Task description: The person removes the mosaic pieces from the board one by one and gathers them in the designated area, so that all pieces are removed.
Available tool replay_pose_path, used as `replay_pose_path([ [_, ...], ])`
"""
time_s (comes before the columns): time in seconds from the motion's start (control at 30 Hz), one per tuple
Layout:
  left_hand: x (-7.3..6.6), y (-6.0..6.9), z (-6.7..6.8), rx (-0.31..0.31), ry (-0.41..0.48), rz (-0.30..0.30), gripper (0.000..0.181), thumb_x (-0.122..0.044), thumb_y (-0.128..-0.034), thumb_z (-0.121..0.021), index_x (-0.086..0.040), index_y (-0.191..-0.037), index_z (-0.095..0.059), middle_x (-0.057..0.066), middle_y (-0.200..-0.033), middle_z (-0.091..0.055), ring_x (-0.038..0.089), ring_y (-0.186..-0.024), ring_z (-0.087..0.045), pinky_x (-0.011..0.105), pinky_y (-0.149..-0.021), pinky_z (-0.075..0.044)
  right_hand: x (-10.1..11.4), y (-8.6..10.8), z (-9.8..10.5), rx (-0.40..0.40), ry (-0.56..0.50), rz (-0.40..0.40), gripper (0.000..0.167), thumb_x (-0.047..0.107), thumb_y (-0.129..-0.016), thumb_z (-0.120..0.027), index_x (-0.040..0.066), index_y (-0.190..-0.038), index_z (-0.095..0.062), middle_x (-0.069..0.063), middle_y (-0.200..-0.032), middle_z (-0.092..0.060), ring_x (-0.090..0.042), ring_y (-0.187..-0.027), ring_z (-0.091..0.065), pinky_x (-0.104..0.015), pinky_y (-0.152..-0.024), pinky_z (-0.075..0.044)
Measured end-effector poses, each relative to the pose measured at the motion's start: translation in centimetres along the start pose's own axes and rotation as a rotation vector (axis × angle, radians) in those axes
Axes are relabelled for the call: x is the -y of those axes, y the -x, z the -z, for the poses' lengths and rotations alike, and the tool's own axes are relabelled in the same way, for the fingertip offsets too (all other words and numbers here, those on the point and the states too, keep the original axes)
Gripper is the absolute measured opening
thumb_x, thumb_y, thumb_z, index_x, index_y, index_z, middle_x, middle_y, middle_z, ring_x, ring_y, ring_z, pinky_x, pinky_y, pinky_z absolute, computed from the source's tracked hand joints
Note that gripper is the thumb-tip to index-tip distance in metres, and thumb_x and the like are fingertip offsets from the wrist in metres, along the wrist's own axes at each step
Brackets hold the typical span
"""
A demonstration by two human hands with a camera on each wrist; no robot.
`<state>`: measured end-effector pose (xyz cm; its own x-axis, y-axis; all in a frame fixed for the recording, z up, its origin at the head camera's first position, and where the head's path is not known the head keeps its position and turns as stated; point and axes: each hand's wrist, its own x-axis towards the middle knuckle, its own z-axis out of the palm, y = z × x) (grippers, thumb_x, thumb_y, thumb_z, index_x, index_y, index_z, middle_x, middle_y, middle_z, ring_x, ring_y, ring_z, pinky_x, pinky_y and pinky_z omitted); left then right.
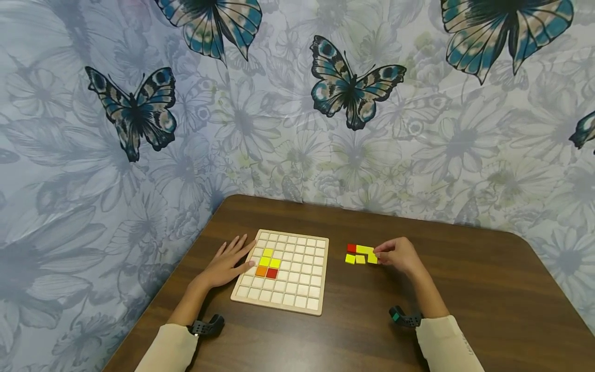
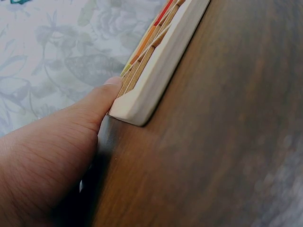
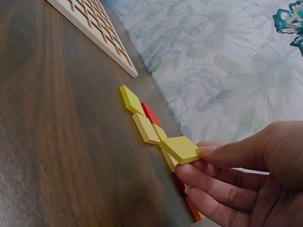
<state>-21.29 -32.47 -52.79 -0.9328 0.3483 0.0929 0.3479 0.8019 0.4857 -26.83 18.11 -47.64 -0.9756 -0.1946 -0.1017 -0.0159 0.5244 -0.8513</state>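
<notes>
The right hand [image 1: 396,254], its forearm [image 1: 429,294] slanting inward, pinches a yellow tile [image 3: 182,148] between thumb and fingers, loose tiles [image 1: 350,259] lying just left of that grip, while the left hand [image 1: 223,267], fingers spread, touches the grid board [image 1: 279,306] farther left.

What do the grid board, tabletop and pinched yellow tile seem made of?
Grid board: probably smooth, pale wood; brownish grid strips suggest it.
Tabletop: wood or laminate, satin; dark streaky grain, soft sheen.
Yellow tile: matte, painted wood or plastic; even colour leaves this open.
</notes>
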Motion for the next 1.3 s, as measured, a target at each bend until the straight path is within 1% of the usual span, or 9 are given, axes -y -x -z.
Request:
replay_pose_path([
  [0.13, -0.04, 0.09, -0.11, -0.023, 0.021, -0.022, 0.069, -0.042, -0.1036, -0.056, -0.014, -0.161, -0.031, 0.025, -0.165, -0.018, 0.049, -0.152, -0.011, 0.069, -0.116, 0.000, -0.18, 0.04, -0.09, 0.011, 0.022, -0.017, 0.011, -0.001, -0.093, -0.070, -0.008, -0.097, -0.077, -0.013, -0.087, -0.074, -0.025, -0.073, -0.072, -0.036, -0.070, -0.062],
  [0.27, -0.03, -0.02, -0.16, -0.033, 0.024, -0.025, 0.068, -0.043, -0.1038, -0.055, -0.015, -0.161, -0.031, 0.024, -0.165, -0.018, 0.049, -0.151, -0.011, 0.069, -0.116, -0.001, -0.33, -0.09, -0.12, 0.003, 0.046, -0.016, 0.011, 0.000, -0.093, -0.070, -0.008, -0.097, -0.077, -0.013, -0.086, -0.074, -0.023, -0.072, -0.071, -0.034, -0.069, -0.062],
  [0.57, 0.07, -0.14, -0.01, 0.014, -0.013, 0.011, 0.071, -0.048, -0.1041, -0.053, -0.018, -0.163, -0.027, 0.017, -0.168, -0.014, 0.042, -0.154, -0.007, 0.066, -0.119, 0.002, -0.38, -0.12, -0.48, -0.036, 0.090, -0.011, 0.009, -0.003, -0.091, -0.072, -0.008, -0.095, -0.077, -0.015, -0.087, -0.074, -0.020, -0.069, -0.070, -0.032, -0.066, -0.062],
  [0.73, -0.01, -0.01, 0.01, 0.017, -0.014, 0.014, 0.071, -0.049, -0.1040, -0.052, -0.019, -0.163, -0.027, 0.016, -0.168, -0.014, 0.041, -0.155, -0.007, 0.065, -0.119, 0.003, -0.59, -0.15, -0.74, -0.057, 0.116, -0.017, 0.008, -0.002, -0.088, -0.075, -0.005, -0.094, -0.078, -0.012, -0.087, -0.074, -0.016, -0.067, -0.067, -0.029, -0.064, -0.060],
  [1.03, 0.13, -0.09, -0.11, 0.015, -0.006, 0.018, 0.071, -0.048, -0.1041, -0.053, -0.018, -0.163, -0.027, 0.017, -0.168, -0.014, 0.042, -0.154, -0.006, 0.066, -0.119, 0.003, -0.74, -0.30, -0.79, -0.077, 0.103, -0.012, 0.009, -0.003, -0.084, -0.078, -0.005, -0.094, -0.078, -0.012, -0.088, -0.074, -0.015, -0.068, -0.065, -0.026, -0.062, -0.058],
  [1.2, 0.28, -0.13, -0.19, 0.014, -0.005, 0.016, 0.071, -0.047, -0.1039, -0.054, -0.018, -0.163, -0.027, 0.017, -0.168, -0.014, 0.042, -0.154, -0.006, 0.065, -0.119, 0.004, -0.52, -0.27, -0.73, -0.087, 0.107, 0.000, 0.009, -0.003, -0.085, -0.077, -0.005, -0.093, -0.078, -0.011, -0.086, -0.074, -0.015, -0.067, -0.064, -0.026, -0.061, -0.057],
  [1.3, 0.35, -0.12, -0.27, 0.015, -0.009, 0.015, 0.071, -0.047, -0.1039, -0.053, -0.018, -0.163, -0.027, 0.018, -0.168, -0.014, 0.042, -0.154, -0.006, 0.065, -0.119, 0.004, -0.25, -0.20, -0.72, -0.094, 0.107, 0.010, 0.009, -0.001, -0.086, -0.076, -0.004, -0.095, -0.078, -0.011, -0.085, -0.074, -0.017, -0.068, -0.067, -0.026, -0.062, -0.058],
])
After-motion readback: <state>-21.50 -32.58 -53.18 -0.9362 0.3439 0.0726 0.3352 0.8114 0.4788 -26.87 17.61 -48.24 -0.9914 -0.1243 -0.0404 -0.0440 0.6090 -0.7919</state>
